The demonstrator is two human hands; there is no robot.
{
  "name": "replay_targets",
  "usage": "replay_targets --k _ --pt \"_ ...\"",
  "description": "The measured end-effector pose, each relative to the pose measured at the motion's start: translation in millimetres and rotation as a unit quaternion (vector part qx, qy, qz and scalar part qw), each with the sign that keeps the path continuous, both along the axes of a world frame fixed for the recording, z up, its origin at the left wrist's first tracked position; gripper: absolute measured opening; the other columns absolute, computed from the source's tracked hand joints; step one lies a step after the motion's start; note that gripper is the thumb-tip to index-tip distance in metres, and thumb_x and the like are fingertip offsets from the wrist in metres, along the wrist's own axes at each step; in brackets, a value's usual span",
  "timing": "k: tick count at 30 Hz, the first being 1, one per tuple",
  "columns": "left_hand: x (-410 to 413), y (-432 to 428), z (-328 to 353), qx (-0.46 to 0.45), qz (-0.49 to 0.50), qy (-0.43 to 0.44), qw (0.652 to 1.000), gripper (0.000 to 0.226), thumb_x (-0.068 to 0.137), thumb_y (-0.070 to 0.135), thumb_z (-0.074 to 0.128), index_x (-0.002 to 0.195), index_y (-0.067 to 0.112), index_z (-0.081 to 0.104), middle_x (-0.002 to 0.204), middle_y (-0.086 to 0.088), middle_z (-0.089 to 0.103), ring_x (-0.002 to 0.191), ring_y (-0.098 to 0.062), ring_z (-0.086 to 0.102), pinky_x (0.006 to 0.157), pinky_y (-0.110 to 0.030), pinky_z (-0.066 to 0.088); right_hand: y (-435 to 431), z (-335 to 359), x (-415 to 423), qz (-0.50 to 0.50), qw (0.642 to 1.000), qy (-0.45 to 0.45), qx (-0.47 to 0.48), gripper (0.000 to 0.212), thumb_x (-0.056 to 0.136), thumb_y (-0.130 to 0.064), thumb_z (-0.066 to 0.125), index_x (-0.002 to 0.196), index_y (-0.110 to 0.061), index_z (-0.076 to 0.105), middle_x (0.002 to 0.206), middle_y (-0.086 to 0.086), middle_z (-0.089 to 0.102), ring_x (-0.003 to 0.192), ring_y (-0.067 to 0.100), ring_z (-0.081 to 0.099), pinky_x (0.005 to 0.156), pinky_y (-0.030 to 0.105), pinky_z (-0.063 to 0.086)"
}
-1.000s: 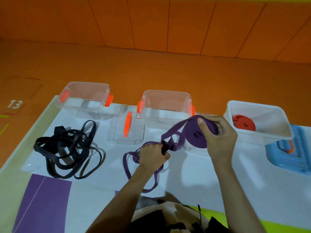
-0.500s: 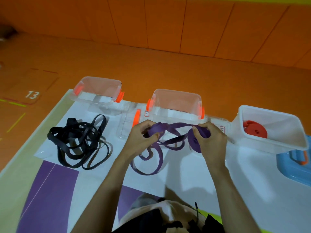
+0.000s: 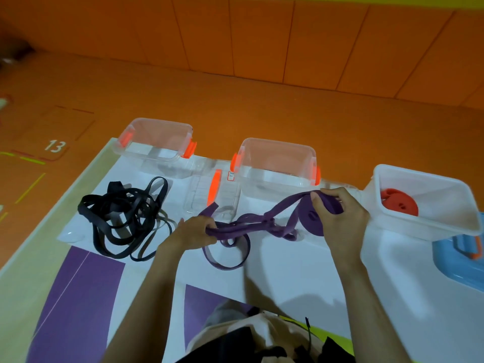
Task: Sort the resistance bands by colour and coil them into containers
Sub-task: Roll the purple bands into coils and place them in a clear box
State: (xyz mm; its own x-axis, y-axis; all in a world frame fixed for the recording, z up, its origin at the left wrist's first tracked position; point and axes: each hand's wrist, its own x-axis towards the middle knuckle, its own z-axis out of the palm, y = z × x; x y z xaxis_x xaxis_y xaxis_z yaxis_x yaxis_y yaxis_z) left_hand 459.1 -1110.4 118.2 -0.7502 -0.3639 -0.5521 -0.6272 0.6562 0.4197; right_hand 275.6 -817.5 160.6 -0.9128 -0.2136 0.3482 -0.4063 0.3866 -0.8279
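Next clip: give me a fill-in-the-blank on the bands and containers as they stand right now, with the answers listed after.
1. The left hand and the right hand grip the same band, whose colour is ____.
2. The red coil lies in the ____ container.
3. The tangled pile to the left of both hands is ____ in colour.

Missing words: purple; white; black.

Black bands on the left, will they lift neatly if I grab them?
Probably not: the black bands lie loosely tangled, so loops would likely droop and trail. They look thin and flat, so probably light and floppy.
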Motion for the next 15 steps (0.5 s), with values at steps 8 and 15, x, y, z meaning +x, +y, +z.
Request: replay_targets --k 8,15 --pt "-46 44 -33 -0.056 -0.093 -0.084 0.991 0.044 0.098 0.013 0.054 0.141 0.022 0.056 0.122 0.001 0.070 0.131 -0.027 0.059 0.125 -0.060 0.024 7 4 12 0.038 0.998 -0.038 -0.017 0.018 0.090 -0.028 0.085 0.103 -0.032 0.073 0.097 -0.025 0.073 0.093 0.003 0.070 0.076 0.013 0.055" --pt "-80 103 -58 0.016 -0.058 -0.150 0.987 0.066 0.084 0.060 0.078 0.119 0.006 0.063 0.104 -0.006 0.069 0.111 -0.031 0.071 0.100 -0.042 0.054 14 8 17 0.040 0.998 -0.045 -0.036 0.021 0.090 -0.025 0.086 0.100 -0.036 0.071 0.097 -0.032 0.071 0.093 0.001 0.070 0.074 0.008 0.052"
